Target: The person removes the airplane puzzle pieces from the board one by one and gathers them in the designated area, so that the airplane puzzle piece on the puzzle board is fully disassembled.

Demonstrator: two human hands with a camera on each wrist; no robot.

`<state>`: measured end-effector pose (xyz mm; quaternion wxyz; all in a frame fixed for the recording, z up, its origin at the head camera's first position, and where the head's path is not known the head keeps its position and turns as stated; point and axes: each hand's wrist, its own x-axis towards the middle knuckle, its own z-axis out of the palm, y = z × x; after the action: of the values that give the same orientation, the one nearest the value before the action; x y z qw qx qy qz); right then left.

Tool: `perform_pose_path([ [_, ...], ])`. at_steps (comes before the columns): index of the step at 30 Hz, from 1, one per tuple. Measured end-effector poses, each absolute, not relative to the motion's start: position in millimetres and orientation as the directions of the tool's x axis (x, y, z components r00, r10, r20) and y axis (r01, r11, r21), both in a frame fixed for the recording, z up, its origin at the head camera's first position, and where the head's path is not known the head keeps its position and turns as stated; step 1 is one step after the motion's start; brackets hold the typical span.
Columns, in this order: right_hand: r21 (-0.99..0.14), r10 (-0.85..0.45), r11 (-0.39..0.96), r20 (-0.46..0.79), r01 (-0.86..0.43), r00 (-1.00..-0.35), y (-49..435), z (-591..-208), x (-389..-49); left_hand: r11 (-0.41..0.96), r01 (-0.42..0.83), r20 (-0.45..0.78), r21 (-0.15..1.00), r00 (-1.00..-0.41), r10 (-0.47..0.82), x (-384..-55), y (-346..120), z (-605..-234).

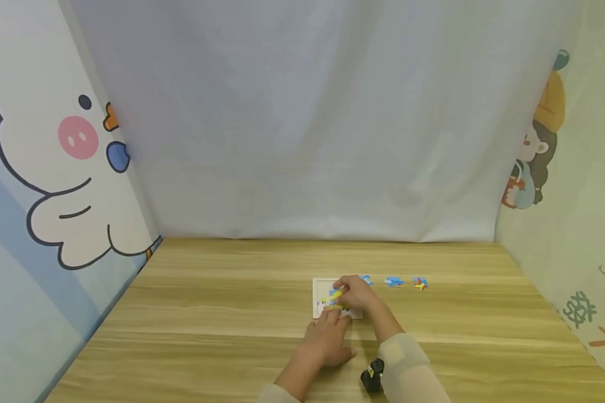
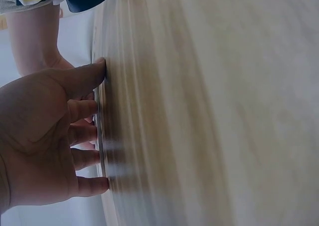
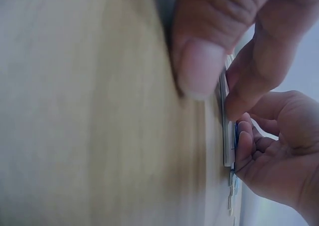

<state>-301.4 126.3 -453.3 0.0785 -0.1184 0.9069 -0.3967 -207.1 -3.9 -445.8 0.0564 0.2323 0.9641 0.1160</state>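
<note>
A small white-framed jigsaw board (image 1: 315, 298) lies on the wooden table, with blue and yellow pieces in its lower part. My left hand (image 1: 327, 338) rests fingertips along its near edge, fingers fairly straight; the left wrist view shows the left hand (image 2: 47, 136) with its thumb spread. Over the board's right side, my right hand (image 1: 357, 294) pinches a blue and yellow puzzle piece (image 1: 336, 294) between thumb and fingers. Seen from the right wrist, the right hand (image 3: 279, 156) has curled fingers at the board, and the left thumb (image 3: 202, 69) looms close.
Loose puzzle pieces lie in a row right of the board: one partly behind the right hand, a blue one (image 1: 394, 281) and a blue, red and yellow one (image 1: 420, 283). A black device (image 1: 372, 376) sits by the right sleeve. A pale curtain (image 1: 302, 140) hangs behind the table.
</note>
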Motion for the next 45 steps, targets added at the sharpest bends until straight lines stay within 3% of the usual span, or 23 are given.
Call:
perform_pose_path([
  [14,-0.798,-0.254,0.587,-0.025,-0.134,-0.967,118,-456,-300,0.867,0.433,-0.048,0.249,-0.888,0.457,-209,-9,-449],
  [21,-0.827,-0.21,0.539,0.05,-0.159,-0.976,123,-455,-297,0.866,0.441,-0.05,0.236,-0.884,0.464,-208,-5,-449],
  [30,-0.904,-0.192,0.37,0.151,-0.214,-0.97,127,-444,-295,0.866,0.424,-0.064,0.265,-0.889,0.454,-209,-3,-447],
  [39,-0.891,-0.191,0.418,0.105,-0.177,-0.976,131,-450,-294,0.876,0.416,-0.089,0.242,-0.89,0.447,-208,0,-449],
  [45,-0.881,-0.17,0.422,0.157,-0.216,-0.973,140,-448,-292,0.894,0.419,-0.09,0.159,-0.896,0.435,-212,4,-442],
])
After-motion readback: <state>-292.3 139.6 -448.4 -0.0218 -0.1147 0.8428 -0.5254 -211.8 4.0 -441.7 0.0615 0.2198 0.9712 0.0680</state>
